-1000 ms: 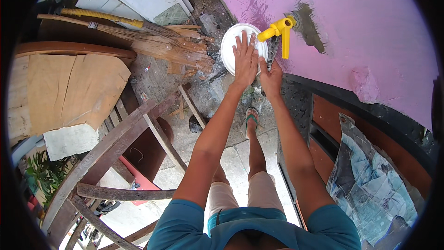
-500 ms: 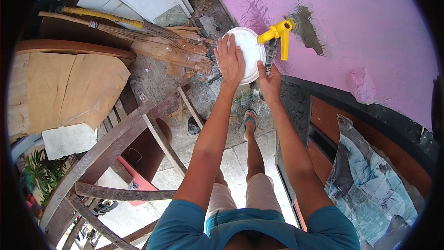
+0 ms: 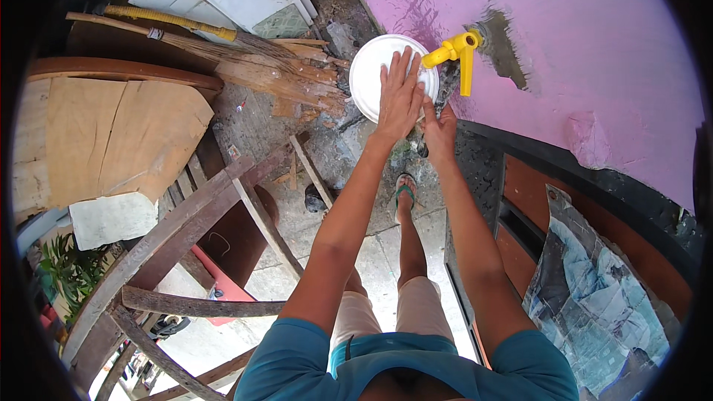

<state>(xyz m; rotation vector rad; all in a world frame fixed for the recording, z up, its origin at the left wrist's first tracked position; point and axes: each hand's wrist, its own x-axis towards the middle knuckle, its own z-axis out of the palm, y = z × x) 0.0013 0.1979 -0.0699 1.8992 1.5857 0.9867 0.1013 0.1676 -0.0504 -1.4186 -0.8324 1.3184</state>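
A round white plate [image 3: 368,78] with a raised rim is held out beneath a yellow plastic faucet [image 3: 457,46] on the pink wall. My left hand [image 3: 401,100] lies flat across the plate's face, its fingers stretched out and slightly apart. At the plate's lower right edge, my right hand [image 3: 440,131] grips the rim, thumb on top and the other fingers partly hidden. The faucet's spout ends over the plate's right side, close to my left fingertips. Whether water is running I cannot make out.
Old wooden boards [image 3: 286,78] and a stick broom [image 3: 186,39] lie at the left. A weathered wooden frame [image 3: 186,208] stands nearer me. A crumpled bluish sheet [image 3: 587,282] hangs at the right. My sandalled foot [image 3: 405,194] is on the concrete below.
My left hand has slid rightward across the plate, from its left part toward the spout. The plate has shifted slightly, and my right hand still holds its edge.
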